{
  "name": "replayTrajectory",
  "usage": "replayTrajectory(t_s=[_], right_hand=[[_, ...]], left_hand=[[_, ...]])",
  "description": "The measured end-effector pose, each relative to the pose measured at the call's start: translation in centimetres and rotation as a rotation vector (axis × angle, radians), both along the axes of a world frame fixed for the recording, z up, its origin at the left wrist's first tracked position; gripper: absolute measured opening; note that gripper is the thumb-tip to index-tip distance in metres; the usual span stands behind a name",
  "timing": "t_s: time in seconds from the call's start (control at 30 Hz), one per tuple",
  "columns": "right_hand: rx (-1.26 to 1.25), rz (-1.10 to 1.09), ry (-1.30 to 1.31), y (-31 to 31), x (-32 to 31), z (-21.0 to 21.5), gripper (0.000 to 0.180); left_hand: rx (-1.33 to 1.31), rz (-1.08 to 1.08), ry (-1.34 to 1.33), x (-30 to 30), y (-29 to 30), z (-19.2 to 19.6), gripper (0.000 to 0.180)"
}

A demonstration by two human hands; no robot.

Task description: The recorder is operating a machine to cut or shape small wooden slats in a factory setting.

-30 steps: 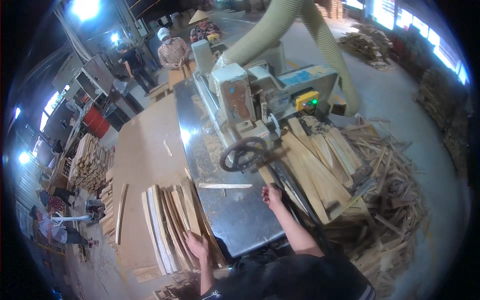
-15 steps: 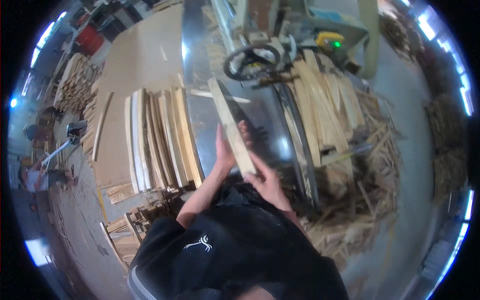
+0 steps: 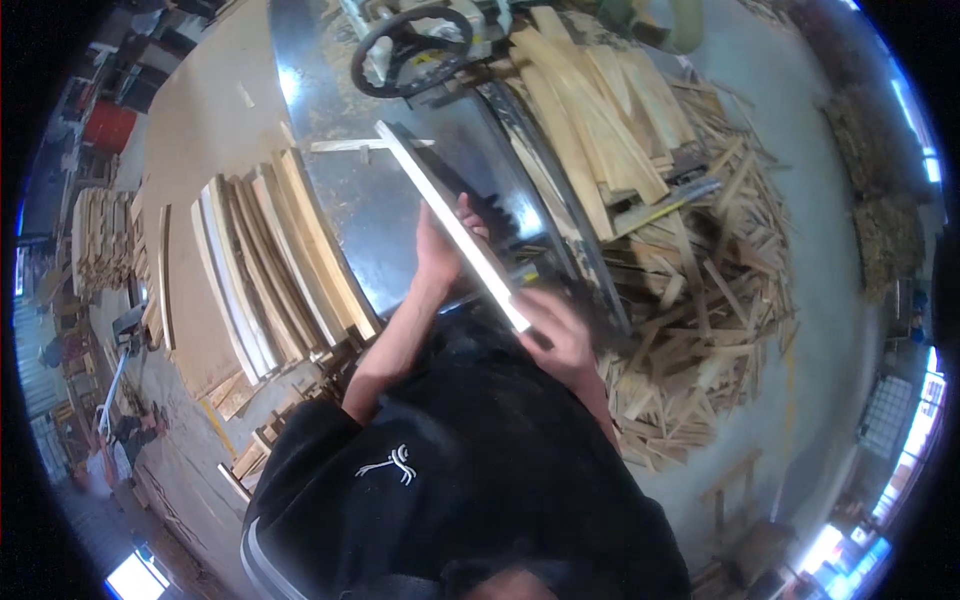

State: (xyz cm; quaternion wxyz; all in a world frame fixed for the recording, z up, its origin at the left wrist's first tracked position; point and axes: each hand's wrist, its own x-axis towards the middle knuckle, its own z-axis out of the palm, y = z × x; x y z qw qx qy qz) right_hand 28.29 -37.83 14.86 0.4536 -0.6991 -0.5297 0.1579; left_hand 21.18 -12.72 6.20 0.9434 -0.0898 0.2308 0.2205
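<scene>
A pale wooden strip (image 3: 450, 222) slants across my front, its far end over the metal machine table (image 3: 370, 240). My left hand (image 3: 445, 245) holds it near the middle, with the thumb on one side and the fingers showing past the other. At the strip's near end, my right hand (image 3: 560, 335) grips it; those fingers are somewhat blurred. Beneath the far end, a short thin piece of wood (image 3: 350, 145) lies crosswise on the metal.
Left of the metal stands a row of long wooden strips (image 3: 270, 260) on a brown board (image 3: 215, 120). A black handwheel (image 3: 412, 50) is at the far side. To the right lie stacked planks (image 3: 590, 110) and a heap of offcuts (image 3: 700, 370).
The wooden strip has been turned and now shows a narrower, brighter face. My right hand has shifted at its near end. The surroundings have slid left and upward in view.
</scene>
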Motion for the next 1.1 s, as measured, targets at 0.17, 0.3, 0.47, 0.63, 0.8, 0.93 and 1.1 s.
replayTrajectory(t_s=[0.17, 0.3, 0.47, 0.63, 0.8, 0.93, 1.1], right_hand=[[-0.051, -0.158, 0.037, -1.1, -0.3, 1.3, 0.051], [0.108, -0.274, -0.325, -1.6, 0.2, -0.2, 0.047], [0.095, -0.248, -0.428, -0.9, 1.8, -1.4, 0.044], [-0.134, -0.327, -0.125, -2.9, 2.0, -5.4, 0.041], [-0.68, -0.516, 0.521, -2.7, 0.5, -11.8, 0.043], [-0.084, -0.387, 1.577, -0.9, 2.1, -13.9, 0.038], [-0.221, -0.749, 1.518, 5.6, 2.2, -16.8, 0.038]], left_hand=[[-0.051, -0.044, -0.371, 2.2, -2.3, 1.7, 0.08], [0.02, -0.006, -0.207, 4.6, -3.6, 0.7, 0.07], [0.122, -0.086, -0.203, 4.8, -0.2, -2.6, 0.061], [0.821, -0.381, 0.641, 4.7, 0.0, -1.7, 0.034], [1.513, -0.478, 0.593, 1.9, -2.4, -0.4, 0.035], [1.698, -0.528, 0.724, 3.7, -4.9, -1.9, 0.088], [1.792, -0.443, 0.767, 7.6, -0.1, -4.0, 0.096]])
